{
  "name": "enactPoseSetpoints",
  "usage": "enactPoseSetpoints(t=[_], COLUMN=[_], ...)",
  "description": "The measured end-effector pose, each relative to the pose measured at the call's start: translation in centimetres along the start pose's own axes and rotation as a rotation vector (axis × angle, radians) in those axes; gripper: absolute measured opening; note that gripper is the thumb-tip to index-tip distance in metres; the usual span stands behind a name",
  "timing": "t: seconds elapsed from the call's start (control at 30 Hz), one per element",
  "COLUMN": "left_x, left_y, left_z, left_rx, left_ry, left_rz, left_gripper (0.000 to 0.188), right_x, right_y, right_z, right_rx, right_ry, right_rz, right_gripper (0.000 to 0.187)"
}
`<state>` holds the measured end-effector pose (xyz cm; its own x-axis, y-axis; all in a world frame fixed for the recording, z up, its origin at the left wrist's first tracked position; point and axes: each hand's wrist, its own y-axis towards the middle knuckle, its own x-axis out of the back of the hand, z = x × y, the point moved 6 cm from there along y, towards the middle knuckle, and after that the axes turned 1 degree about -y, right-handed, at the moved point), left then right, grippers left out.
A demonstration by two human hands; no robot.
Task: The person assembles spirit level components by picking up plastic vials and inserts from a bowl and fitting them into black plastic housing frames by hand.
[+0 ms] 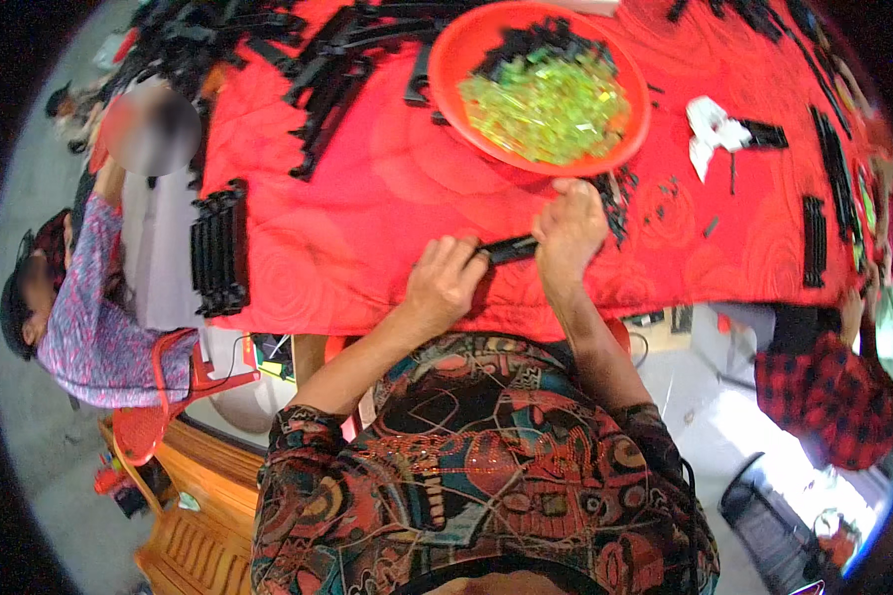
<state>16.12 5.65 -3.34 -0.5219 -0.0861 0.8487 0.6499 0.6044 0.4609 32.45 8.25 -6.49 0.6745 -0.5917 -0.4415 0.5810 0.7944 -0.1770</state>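
Observation:
A short black bar-shaped plastic part [511,249] lies level between my hands, low over the red tablecloth [367,208]. My left hand [448,278] is closed around its left end. The fingers of my right hand [571,226] are bent over the other end, so that end is hidden. Just beyond my right hand stands a red bowl [448,104] heaped with small shiny yellow-green pieces [551,111] and black ones [551,40]. Small black bits [617,213] are scattered on the cloth beside my right hand.
Black bars lie in a row [218,248] at left and in a heap [318,79] at far left. A white crumpled piece [712,134] and a black part [764,135] lie at right, near more bars [815,241]. People sit at both sides; a wooden chair [193,550] is lower left.

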Motion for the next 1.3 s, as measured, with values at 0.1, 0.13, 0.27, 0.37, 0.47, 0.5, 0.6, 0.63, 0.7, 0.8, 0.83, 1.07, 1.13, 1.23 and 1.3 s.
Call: enactPoseSetpoints(t=[0.1, 0.13, 0.27, 0.37, 0.47, 0.5, 0.6, 0.63, 0.7, 0.8, 0.83, 1.07, 1.13, 1.23, 1.3], left_x=[0.3, -0.2, -0.5, 2.4, 6.9, 7.9, 12.1, 12.8, 13.8, 14.5, 14.5, 13.5, 13.8, 14.0, 13.2], left_y=[0.0, 0.0, -1.0, -2.4, -4.5, -5.5, -8.5, -10.0, -11.8, -12.5, -12.7, -13.0, -11.9, -10.1, -8.0], left_z=[-0.3, -0.3, -0.7, -0.8, 0.4, 1.7, 6.5, 8.8, 12.3, 14.9, 15.6, 17.9, 16.9, 15.4, 14.8], left_rx=[-0.031, -0.034, 0.04, 0.11, 0.223, 0.294, 0.473, 0.606, 0.738, 0.797, 0.81, 0.867, 0.845, 0.802, 0.658], left_ry=[0.006, -0.002, -0.032, 0.039, 0.103, 0.143, 0.441, 0.525, 0.614, 0.758, 0.769, 0.797, 0.811, 0.781, 0.677], left_rz=[-0.033, -0.033, 0.007, -0.021, -0.165, -0.196, -0.344, -0.35, -0.405, -0.404, -0.397, -0.395, -0.417, -0.417, -0.415], left_gripper=[0.016, 0.017, 0.021, 0.021, 0.017, 0.017, 0.009, 0.011, 0.012, 0.011, 0.011, 0.014, 0.026, 0.029, 0.027], right_x=[0.2, 0.7, 1.4, 0.6, 0.6, 0.4, -0.1, -0.3, -0.9, -1.6, -1.8, 0.0, 0.6, 1.5, 2.2], right_y=[-0.2, -0.3, -0.7, -2.3, -2.5, -2.5, -2.7, -2.6, -3.1, -3.9, -4.2, -3.8, -3.3, -2.2, -1.5], right_z=[0.3, 0.6, 1.0, 4.9, 9.1, 9.8, 9.7, 8.5, 6.5, 5.1, 5.1, 3.2, 3.3, 3.9, 4.1], right_rx=[0.016, 0.125, 0.118, 0.184, 0.337, 0.343, 0.325, 0.247, 0.116, 0.021, 0.021, 0.003, 0.141, 0.312, 0.421], right_ry=[0.068, -0.06, 0.113, 0.128, 0.13, 0.132, 0.101, 0.107, 0.113, 0.096, 0.102, 0.036, -0.011, -0.096, -0.165], right_rz=[0.006, 0.037, 0.055, -0.024, 0.021, 0.016, 0.017, 0.03, 0.089, 0.157, 0.17, 0.096, 0.099, 0.079, 0.064], right_gripper=[0.019, 0.017, 0.018, 0.022, 0.021, 0.021, 0.021, 0.022, 0.022, 0.023, 0.023, 0.02, 0.024, 0.023, 0.022])
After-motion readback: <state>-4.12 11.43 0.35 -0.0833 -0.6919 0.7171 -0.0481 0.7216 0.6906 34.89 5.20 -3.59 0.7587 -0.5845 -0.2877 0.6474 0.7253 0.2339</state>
